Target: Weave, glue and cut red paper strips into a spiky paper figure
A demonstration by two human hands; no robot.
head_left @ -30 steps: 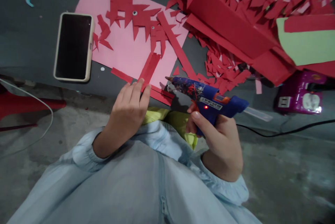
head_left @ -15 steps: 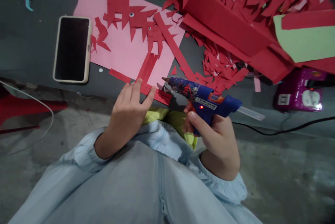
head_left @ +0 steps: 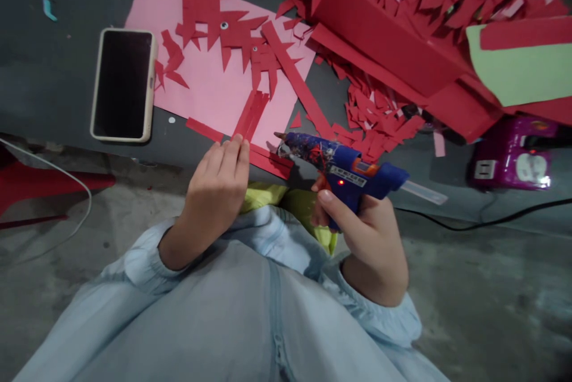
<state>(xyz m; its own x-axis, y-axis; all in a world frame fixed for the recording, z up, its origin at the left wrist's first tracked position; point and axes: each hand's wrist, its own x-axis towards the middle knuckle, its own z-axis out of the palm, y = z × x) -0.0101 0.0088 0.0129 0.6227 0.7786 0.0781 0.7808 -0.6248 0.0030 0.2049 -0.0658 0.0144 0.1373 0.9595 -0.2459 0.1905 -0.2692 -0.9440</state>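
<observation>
My left hand [head_left: 218, 182] lies flat at the table's near edge, its outstretched fingers resting on red paper strips [head_left: 270, 161]. Beyond its fingertips, more red strips [head_left: 252, 114] run up a pink paper sheet [head_left: 201, 90]. My right hand [head_left: 357, 221] is wrapped round the handle of a blue hot glue gun [head_left: 346, 164]. Its red light is lit, and a clear glue stick [head_left: 424, 192] sticks out of the back. The nozzle points left, just above the strips. Several red paper cut-outs with stuck-on eyes, such as a small one [head_left: 263, 60], lie on the pink sheet.
A phone [head_left: 123, 84] lies at the left of the dark table. Folded red card [head_left: 388, 42] and a heap of red scraps [head_left: 379, 114] cover the right. A purple power socket box [head_left: 512, 155] stands at the right, and a black cord [head_left: 469, 227] hangs near the edge.
My left thumb has drawn in against the fingers, which before were spread apart. The glue gun in my right hand has shifted very slightly left.
</observation>
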